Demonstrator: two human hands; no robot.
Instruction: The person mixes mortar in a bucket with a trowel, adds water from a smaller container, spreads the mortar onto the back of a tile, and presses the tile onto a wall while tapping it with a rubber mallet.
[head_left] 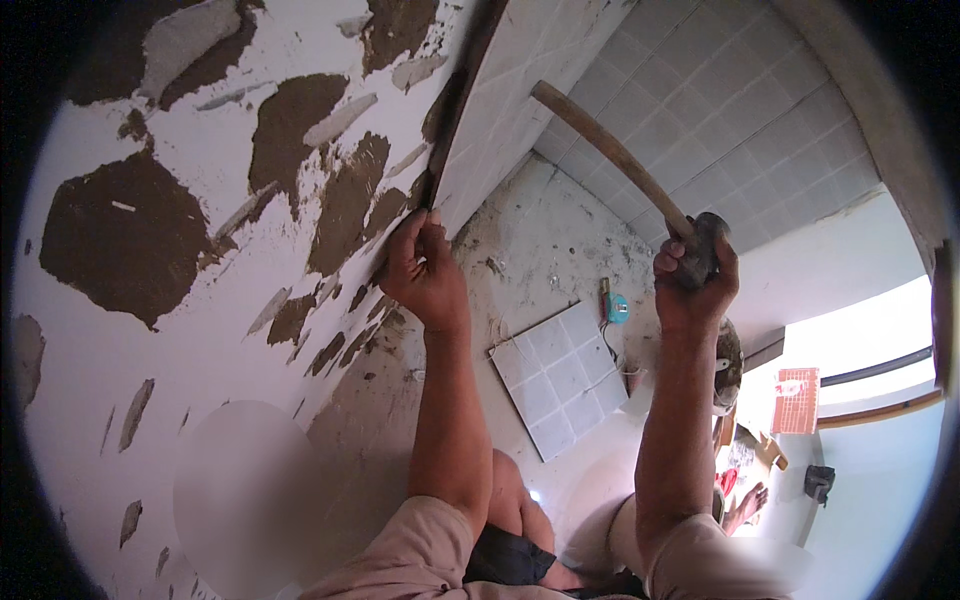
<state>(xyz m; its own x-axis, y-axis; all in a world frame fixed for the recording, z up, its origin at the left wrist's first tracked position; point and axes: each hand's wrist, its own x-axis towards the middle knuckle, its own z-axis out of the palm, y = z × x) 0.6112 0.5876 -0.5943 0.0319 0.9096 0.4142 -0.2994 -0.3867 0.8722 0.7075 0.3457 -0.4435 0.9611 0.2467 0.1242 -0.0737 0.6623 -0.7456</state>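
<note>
In my right hand (695,285) is a hammer (612,147), gripped round its dark, heavy head. Its wooden handle slants up and left, toward the tiled corner. My left hand (427,280) is raised at the edge of the grey wall tiles (500,105), its thumb and fingers pinched together. Whatever it may hold is too small or hidden to make out. Beside that hand is the white wall (225,270), chipped in many places down to brown patches. A dark gap runs between this wall face and the tile edge.
A square grey tile (562,385) with a grid pattern lies on the stained floor. Near it is a teal tape measure (618,308). A bucket (728,365) stands beyond my right forearm. Another person's hand or foot (745,510) shows at the lower right, below an orange-red panel (796,402).
</note>
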